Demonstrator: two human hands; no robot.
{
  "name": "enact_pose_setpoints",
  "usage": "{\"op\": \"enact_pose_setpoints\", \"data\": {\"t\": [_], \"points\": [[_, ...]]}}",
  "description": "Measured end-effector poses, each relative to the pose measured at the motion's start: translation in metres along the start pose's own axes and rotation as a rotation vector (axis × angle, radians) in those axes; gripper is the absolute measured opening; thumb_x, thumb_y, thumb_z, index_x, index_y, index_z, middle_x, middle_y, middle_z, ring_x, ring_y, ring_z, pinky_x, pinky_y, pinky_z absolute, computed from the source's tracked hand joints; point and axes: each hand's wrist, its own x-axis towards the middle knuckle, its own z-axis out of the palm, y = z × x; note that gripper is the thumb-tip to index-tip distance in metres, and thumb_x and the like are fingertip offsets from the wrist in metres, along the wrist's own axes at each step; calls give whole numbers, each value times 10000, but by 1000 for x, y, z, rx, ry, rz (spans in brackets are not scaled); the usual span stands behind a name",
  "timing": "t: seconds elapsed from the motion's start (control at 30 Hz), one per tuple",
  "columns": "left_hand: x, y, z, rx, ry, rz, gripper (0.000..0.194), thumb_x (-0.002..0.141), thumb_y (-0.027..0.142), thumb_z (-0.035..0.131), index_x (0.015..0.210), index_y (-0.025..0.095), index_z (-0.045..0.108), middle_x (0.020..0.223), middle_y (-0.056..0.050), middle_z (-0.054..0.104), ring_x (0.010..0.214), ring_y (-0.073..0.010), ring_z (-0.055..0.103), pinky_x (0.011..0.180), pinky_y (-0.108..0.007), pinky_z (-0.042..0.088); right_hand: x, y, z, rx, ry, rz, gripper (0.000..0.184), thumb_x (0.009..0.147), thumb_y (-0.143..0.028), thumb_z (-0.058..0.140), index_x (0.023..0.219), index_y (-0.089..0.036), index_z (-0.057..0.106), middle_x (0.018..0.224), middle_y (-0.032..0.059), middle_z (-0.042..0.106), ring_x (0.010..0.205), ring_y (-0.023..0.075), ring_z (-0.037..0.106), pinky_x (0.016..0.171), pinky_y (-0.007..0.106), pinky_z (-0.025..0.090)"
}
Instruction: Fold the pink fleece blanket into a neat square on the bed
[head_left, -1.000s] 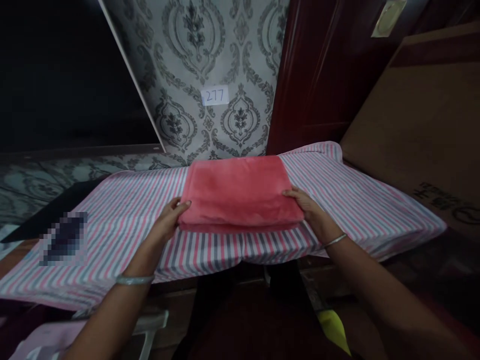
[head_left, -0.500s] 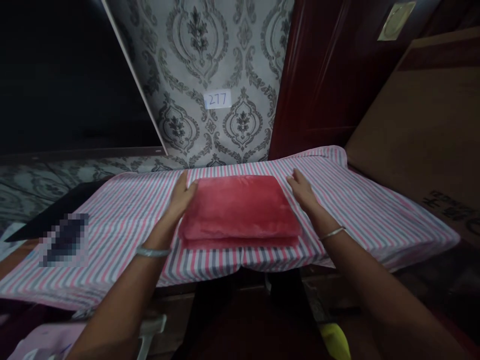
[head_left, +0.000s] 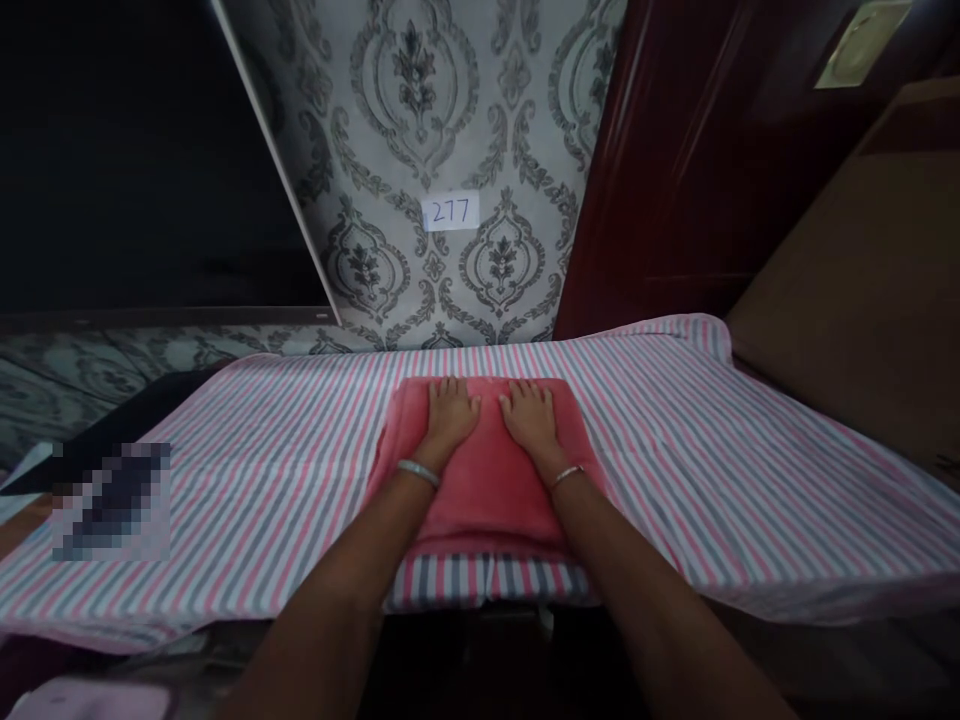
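Note:
A folded red plush blanket (head_left: 491,490) lies on a pink, grey and white striped cloth (head_left: 300,480) that covers the table. My left hand (head_left: 451,412) rests palm down on the blanket's far left part, fingers stretched toward the wall. On the far right part, my right hand (head_left: 531,415) lies flat in the same way, its fingers apart. Both hands press on the top face and grip nothing. The blanket's front edge shows stacked folds near the table's front edge.
A large dark screen (head_left: 157,170) stands at the back left. Patterned wallpaper carries a white paper marked 277 (head_left: 451,211). At the right are a dark red wooden panel (head_left: 675,150) and a cardboard box (head_left: 862,270). A pink item (head_left: 94,698) sits low at the left.
Both hands have moved inward from beside the blanket onto its top and now lie flat there. The blanket looks flatter, and the view has shifted slightly.

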Motion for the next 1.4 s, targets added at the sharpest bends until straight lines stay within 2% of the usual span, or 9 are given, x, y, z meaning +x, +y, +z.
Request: {"op": "enact_pose_setpoints", "data": {"t": [0.07,0.17,0.4,0.7,0.9,1.0,1.1,1.27,1.4], "points": [[-4,-4,14,-1,24,2,571,1031,372,389,1501,70,505,1564,-243,498,1495,-359,404,1265,-553,210,-2,5,14,1,26,-6,517,1068,-333,329,1477,-95,539,1545,191,522,1460,321,420,1239,537,216],[-2,-5,22,-23,13,-9,573,1034,377,376,1505,79,508,1567,-236,498,1493,-357,406,1264,-558,210,1,8,22,9,47,-4,507,1068,-340,334,1466,-116,553,1537,181,535,1453,320,427,1229,529,223],[1,-2,19,-41,-37,-33,580,1032,370,381,1485,33,515,1539,-252,519,1469,-371,422,1254,-561,233,2,9,22,-3,-1,8,532,1067,-340,335,1491,-82,525,1551,192,516,1466,335,415,1232,537,217],[-4,-3,8,-43,-23,-11,562,1048,408,386,1451,55,557,1484,-236,570,1429,-356,467,1255,-532,241,-2,9,24,6,56,-21,516,1062,-321,332,1476,-93,539,1528,198,537,1435,329,448,1223,533,224],[3,-39,-15,107,-144,-102,623,1050,539,343,1478,135,548,1528,-204,543,1466,-359,425,1253,-587,203,-1,8,23,-18,34,-6,514,1070,-328,326,1472,-84,534,1543,188,523,1443,310,425,1218,514,222],[5,-68,-22,80,-240,-189,607,1057,520,300,1553,210,463,1644,-151,426,1535,-334,340,1231,-601,262,0,8,24,-14,32,-6,516,1074,-334,323,1486,-94,520,1546,176,524,1449,302,414,1222,507,205],[4,-88,-19,1,-279,-243,636,1060,514,252,1617,226,361,1719,-119,284,1581,-315,260,1212,-546,330,1,9,25,-4,40,-4,512,1073,-343,331,1481,-101,525,1535,170,536,1435,306,425,1224,512,192],[3,-94,-10,-56,-249,-228,638,1065,479,240,1612,180,372,1707,-129,308,1572,-278,299,1226,-455,334,-2,8,21,7,49,-8,504,1067,-336,335,1455,-97,550,1508,176,559,1412,308,449,1214,499,219],[4,-87,-22,-46,-279,-246,644,1060,480,262,1625,183,350,1712,-134,290,1568,-303,303,1230,-509,327,-3,4,10,-9,22,3,530,1068,-336,329,1497,-85,513,1546,187,521,1442,316,432,1231,514,211]]}}
